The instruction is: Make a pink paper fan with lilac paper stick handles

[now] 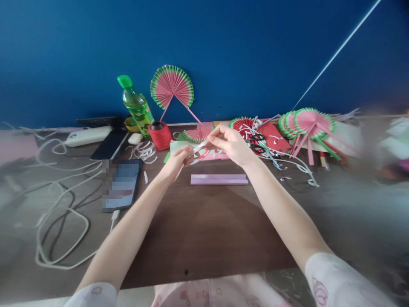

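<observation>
My left hand [177,163] and my right hand [230,143] are raised over the middle of the brown table [204,230], each pinching one end of a thin pale strip [200,147] stretched between them. Just in front of my hands a folded pink paper bar [219,179] lies flat on the table. Behind my hands lie green and pink paper sheets [179,147] and a half-folded watermelon-coloured fan [196,134].
A phone [120,184] with a white cable [60,230] lies at the left. A red thread spool [160,134], a green bottle [136,105] and an open paper fan [172,87] stand at the wall. Scissors [257,143], paper scraps and several finished fans [306,123] sit at the right.
</observation>
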`<state>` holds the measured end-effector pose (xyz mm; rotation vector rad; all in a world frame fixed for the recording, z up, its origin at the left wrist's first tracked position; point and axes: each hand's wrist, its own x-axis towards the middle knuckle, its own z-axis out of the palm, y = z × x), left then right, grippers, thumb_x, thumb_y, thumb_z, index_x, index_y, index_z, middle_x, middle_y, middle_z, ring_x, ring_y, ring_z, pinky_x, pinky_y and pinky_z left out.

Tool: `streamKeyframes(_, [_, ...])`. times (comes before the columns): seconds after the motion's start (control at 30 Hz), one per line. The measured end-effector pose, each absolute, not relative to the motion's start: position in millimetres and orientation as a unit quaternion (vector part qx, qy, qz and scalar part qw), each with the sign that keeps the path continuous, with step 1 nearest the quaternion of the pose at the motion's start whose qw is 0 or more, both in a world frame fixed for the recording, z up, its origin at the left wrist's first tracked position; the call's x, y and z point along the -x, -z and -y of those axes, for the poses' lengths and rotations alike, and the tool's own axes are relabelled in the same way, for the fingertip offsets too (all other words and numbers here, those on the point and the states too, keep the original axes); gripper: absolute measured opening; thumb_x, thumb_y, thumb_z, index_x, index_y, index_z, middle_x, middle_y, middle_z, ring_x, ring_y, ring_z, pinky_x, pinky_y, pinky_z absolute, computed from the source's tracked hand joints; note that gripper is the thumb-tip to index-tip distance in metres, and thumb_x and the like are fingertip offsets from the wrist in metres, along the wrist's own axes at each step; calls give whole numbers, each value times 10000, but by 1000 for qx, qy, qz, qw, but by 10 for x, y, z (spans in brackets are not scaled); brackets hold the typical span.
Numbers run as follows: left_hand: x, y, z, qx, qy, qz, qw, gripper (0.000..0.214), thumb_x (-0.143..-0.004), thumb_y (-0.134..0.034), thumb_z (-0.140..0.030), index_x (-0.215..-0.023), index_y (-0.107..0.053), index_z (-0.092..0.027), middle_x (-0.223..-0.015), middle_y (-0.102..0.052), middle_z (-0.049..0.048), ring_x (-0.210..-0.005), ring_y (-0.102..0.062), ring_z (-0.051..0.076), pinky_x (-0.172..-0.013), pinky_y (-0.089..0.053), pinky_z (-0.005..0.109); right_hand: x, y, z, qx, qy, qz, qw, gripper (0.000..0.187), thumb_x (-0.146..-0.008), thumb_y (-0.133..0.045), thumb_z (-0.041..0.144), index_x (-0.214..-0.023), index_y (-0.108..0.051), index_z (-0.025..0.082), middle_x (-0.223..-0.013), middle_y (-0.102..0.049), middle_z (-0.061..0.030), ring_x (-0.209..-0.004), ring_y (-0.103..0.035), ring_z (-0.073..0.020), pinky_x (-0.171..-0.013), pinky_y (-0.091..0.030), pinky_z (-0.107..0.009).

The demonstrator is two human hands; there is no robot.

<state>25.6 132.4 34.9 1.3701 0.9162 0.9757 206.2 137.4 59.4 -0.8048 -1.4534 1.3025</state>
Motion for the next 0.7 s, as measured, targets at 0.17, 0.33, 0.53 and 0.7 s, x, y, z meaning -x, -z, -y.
streamKeyframes(0.17, [-247, -342, -1336, -602, -412, -394, 559, 181, -749, -452, -276, -723, -585, -156, -504, -335, -38, -491, -307, 103, -512, -251, 259, -2068, -623, -1355, 366, -470, 642, 482, 269, -737, -667, 430, -755, -537, 195, -752, -683, -20, -779, -662, -171, -803, -512, -380])
streamKeyframes(0.33, [-229, -315, -1367, -615, -394, -376, 570, 197, -740, -423, -227, -797, -596, -152, -530, -393, -28, -534, -361, 116, -542, -292, 264, -2076, -653, -1352, 380, -453, 646, 483, 244, -751, -652, 411, -744, -534, 197, -765, -682, -21, -779, -659, -163, -793, -514, -361])
streamKeyframes(0.53, [-173, -362, -1357, -640, -342, -329, 604, 188, -763, -467, -239, -856, -595, -137, -713, -548, 19, -640, -433, 125, -659, -341, 279, -2160, -693, -1368, 382, -418, 644, 514, 250, -741, -661, 419, -740, -538, 201, -745, -662, -9, -751, -654, -160, -781, -523, -356])
streamKeyframes(0.7, [-161, -398, -1327, -639, -321, -321, 621, 154, -767, -505, -267, -706, -577, -145, -666, -505, 11, -599, -398, 112, -615, -318, 276, -2254, -713, -1386, 392, -398, 626, 543, 264, -732, -666, 451, -771, -551, 216, -723, -638, 7, -756, -651, -164, -791, -519, -364])
